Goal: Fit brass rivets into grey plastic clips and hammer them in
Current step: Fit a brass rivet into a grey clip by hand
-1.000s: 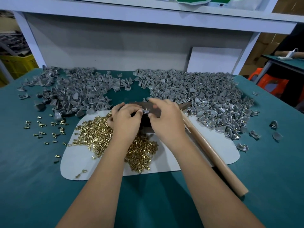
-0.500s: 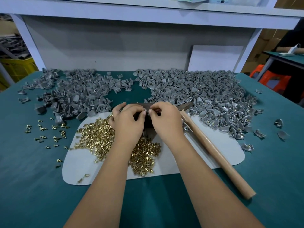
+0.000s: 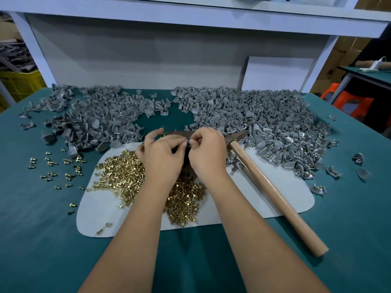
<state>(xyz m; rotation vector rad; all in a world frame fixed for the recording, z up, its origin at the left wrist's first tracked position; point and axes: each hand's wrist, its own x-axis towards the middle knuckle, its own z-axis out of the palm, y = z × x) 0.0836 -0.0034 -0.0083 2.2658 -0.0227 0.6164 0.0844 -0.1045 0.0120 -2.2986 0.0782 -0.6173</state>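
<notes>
Since a second ago your two hands have drawn closer together, so the fingertips now meet above the dark block, while the hammer and the piles lie as they did. Your left hand (image 3: 163, 157) curls its thumb and forefinger round a small grey clip (image 3: 187, 143), and your right hand (image 3: 206, 153) pinches the same piece from the other side; whether a rivet is already seated in it is too small to tell. Both hands hover over the white mat (image 3: 275, 187), which lies on the green desk (image 3: 42, 240). Under your left wrist the heap of brass rivets (image 3: 120, 176) spreads across the mat, and loose rivets (image 3: 53, 166) are scattered on the desk well to its left. Just beside your right hand the hammer (image 3: 273, 193) lies, its wooden handle slanting toward the near right edge of the mat and past it, its metal head up by your knuckles. Behind your hands sit two big piles of grey clips: the left pile (image 3: 95, 121) shows plain grey, and the right pile (image 3: 264, 123) shows brass glints among the pieces. Some stray clips (image 3: 357, 158) lie apart at the far right.
</notes>
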